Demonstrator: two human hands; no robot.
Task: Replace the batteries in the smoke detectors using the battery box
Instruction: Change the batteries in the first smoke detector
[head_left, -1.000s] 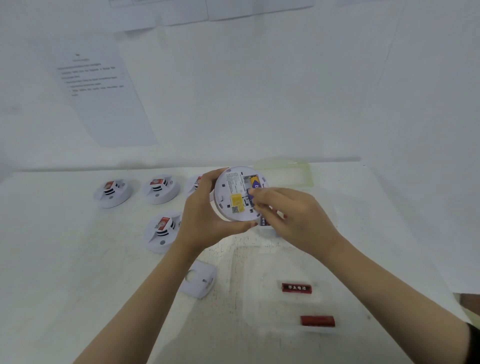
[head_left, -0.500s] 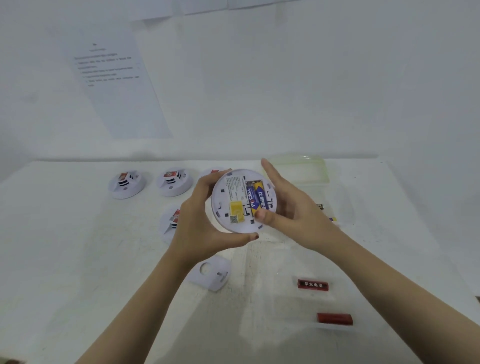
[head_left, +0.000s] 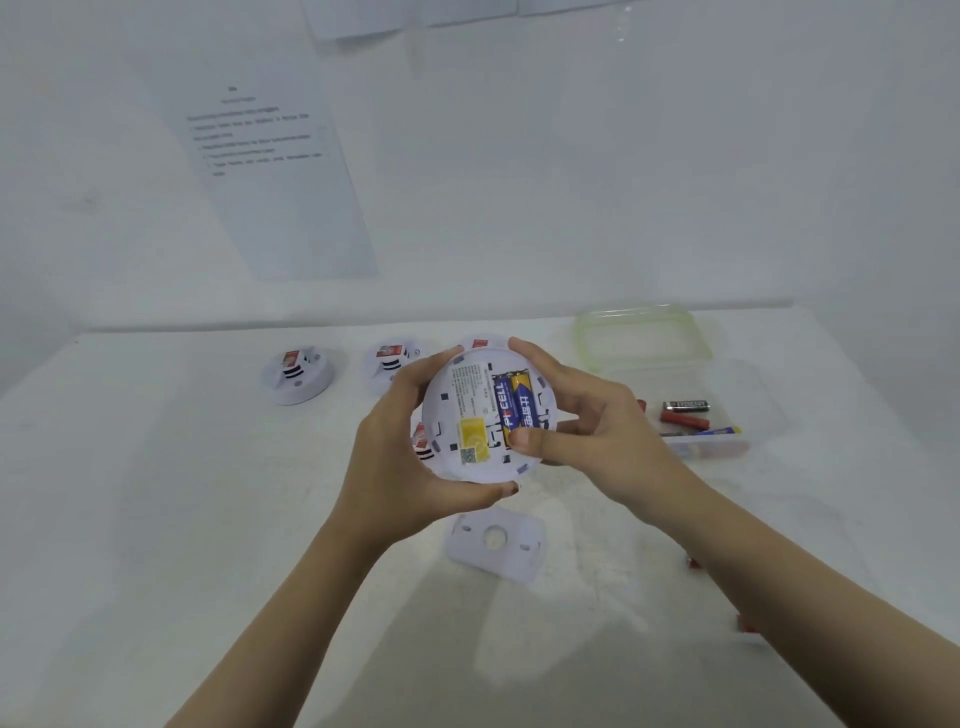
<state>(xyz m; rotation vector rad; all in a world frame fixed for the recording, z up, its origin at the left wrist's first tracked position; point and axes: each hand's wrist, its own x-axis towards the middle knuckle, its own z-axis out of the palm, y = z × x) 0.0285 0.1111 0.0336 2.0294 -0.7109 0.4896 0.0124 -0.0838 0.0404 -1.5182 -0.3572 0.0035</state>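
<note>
White table (head_left: 156, 493) and white wall fill the view, with a printed sheet (head_left: 280, 176) taped to the wall. Compared with half a second ago, my head has shifted so the clear battery box (head_left: 727, 447) at the right now shows its loose batteries (head_left: 685, 413), and the two red batteries on the table near my right forearm have almost dropped out of sight behind it. My right thumb has stayed pressed on the lower end of the two batteries (head_left: 514, 405).

I hold the smoke detector (head_left: 483, 415) above the table, back side facing me. My left hand (head_left: 410, 447) wraps its left rim, fingers curled behind and thumb under the bottom edge. My right hand (head_left: 597, 426) closes on the right rim, forefinger over the top.

It is a round white disc with a printed label, a yellow sticker and a small code square. Two blue-and-gold batteries lie side by side in its open slot.

Below it a white cover plate (head_left: 498, 545) lies flat on the table. Other detectors (head_left: 296, 382) sit farther back, and the greenish box lid (head_left: 644, 338) lies behind the box.
</note>
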